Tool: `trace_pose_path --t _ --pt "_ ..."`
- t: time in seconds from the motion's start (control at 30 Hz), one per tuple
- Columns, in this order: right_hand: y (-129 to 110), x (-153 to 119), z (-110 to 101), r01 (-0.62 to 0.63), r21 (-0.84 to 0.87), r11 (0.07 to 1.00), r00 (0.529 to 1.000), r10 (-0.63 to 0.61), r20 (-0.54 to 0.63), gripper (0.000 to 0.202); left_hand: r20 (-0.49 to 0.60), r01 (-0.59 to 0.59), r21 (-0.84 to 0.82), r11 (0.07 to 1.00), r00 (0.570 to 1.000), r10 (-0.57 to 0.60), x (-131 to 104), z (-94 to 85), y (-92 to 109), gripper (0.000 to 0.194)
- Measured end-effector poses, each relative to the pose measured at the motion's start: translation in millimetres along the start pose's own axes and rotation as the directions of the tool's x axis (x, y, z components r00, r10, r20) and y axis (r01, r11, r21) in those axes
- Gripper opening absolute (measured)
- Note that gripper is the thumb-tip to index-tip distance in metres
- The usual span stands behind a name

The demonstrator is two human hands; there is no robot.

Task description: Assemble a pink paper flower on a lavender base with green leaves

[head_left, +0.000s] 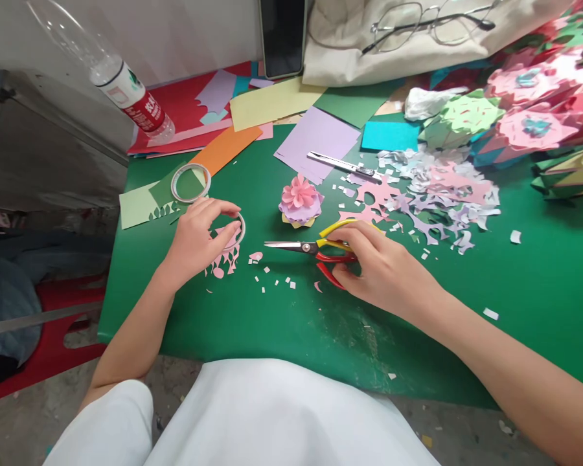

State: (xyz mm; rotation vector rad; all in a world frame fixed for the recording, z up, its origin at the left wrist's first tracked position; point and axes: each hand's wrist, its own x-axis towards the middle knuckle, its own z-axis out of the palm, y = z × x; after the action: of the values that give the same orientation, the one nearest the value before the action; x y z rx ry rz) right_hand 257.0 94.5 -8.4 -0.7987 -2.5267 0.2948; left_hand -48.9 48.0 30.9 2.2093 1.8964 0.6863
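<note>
The scissors (315,247) lie on the green table (539,278) just in front of me, blades closed and pointing to my left, with red and yellow handles. My right hand (381,268) rests over those handles, fingers curled around and through the loops, so it is gripping them while they sit flat on the table. My left hand (197,239) is off to the left, fingers bent, thumb and fingertips pinching the rim of a small roll of tape (236,230), which lies on top of a pink paper cutout (223,262) with little leaf shapes hanging from its lower edge. A second, larger tape ring (190,182) sits beyond my left hand on pale and dark green paper. Between my hands and a little farther back stands a small paper flower (300,202), pink petals on a lilac base with yellow showing underneath. Tiny paper snippets dot the table between the scissors and the cutout. Behind the flower a utility knife (342,166) lies across a lilac sheet (315,139), and to its right a heap of pink, lilac and white paper scraps (432,194) spreads out. A plastic bottle (121,81) lies tilted at the far left corner, and a pair of glasses (427,22) rests on a cloth bag at the back
</note>
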Motion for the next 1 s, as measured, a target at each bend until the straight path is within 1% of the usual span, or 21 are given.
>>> trace_pose_path --t 0.1,0.2,0.27,0.37,0.47,0.53,0.63,0.73,0.8,0.87,0.93,1.0 --pt "0.0 0.2 -2.3 -0.003 0.042 0.999 0.999 0.005 -0.042 0.023 0.098 -0.079 -0.019 0.997 0.992 0.081 -8.6 -2.8 -5.7 0.006" --pt "2.0 0.2 -2.5 -0.015 0.04 0.999 0.999 0.017 -0.036 0.019 0.225 -0.135 -0.016 0.991 0.965 0.135 -14.7 -6.3 -9.2 0.008" --pt "3.4 0.3 -1.6 -0.035 0.019 0.999 0.999 0.035 -0.004 0.017 0.286 -0.133 0.031 0.991 0.951 0.119 -17.1 -7.6 -10.3 0.006" --pt "4.2 1.0 0.4 -0.033 -0.024 0.999 0.997 0.034 0.063 0.015 0.338 -0.125 0.114 0.985 0.938 0.08 -19.1 -6.9 -10.9 0.005" --pt "3.7 2.1 1.4 -0.002 -0.082 0.997 0.995 0.01 0.098 0.012 0.375 -0.167 0.159 0.973 0.922 0.097 -20.6 -4.3 -10.5 0.01" --pt "3.4 2.6 1.0 0.006 -0.117 0.993 0.995 0.006 0.103 0.011 0.375 -0.192 0.172 0.966 0.92 0.116 -21.6 -2.5 -9.8 0.013" --pt "2.5 2.6 -0.8 0.012 -0.145 0.989 0.996 0.0 0.085 0.012 0.335 -0.196 0.174 0.965 0.933 0.129 -22.8 1.4 -8.5 0.014" --pt "-1.1 2.4 -2.9 0.038 -0.154 0.987 0.997 -0.026 0.079 0.012 0.228 -0.179 0.143 0.973 0.963 0.144 -24.3 8.4 -5.1 0.014" --pt "-5.1 2.5 -3.6 0.055 -0.162 0.985 0.995 -0.04 0.092 0.011 0.12 -0.172 0.059 0.983 0.979 0.164 -26.4 14.1 0.2 0.014" --pt "-9.7 2.7 -3.1 0.073 -0.169 0.983 0.994 -0.057 0.099 0.012 0.067 -0.16 -0.11 0.981 0.983 0.168 -29.6 19.3 8.1 0.017" --pt "-13.8 3.1 -1.4 0.102 -0.181 0.978 0.993 -0.089 0.08 0.013 0.085 -0.121 -0.277 0.953 0.985 0.15 -33.1 23.6 17.1 0.019" --pt "-17.1 3.7 0.8 0.142 -0.2 0.969 0.99 -0.135 0.045 0.014 0.13 -0.074 -0.364 0.928 0.983 0.129 -36.0 26.7 25.0 0.018"
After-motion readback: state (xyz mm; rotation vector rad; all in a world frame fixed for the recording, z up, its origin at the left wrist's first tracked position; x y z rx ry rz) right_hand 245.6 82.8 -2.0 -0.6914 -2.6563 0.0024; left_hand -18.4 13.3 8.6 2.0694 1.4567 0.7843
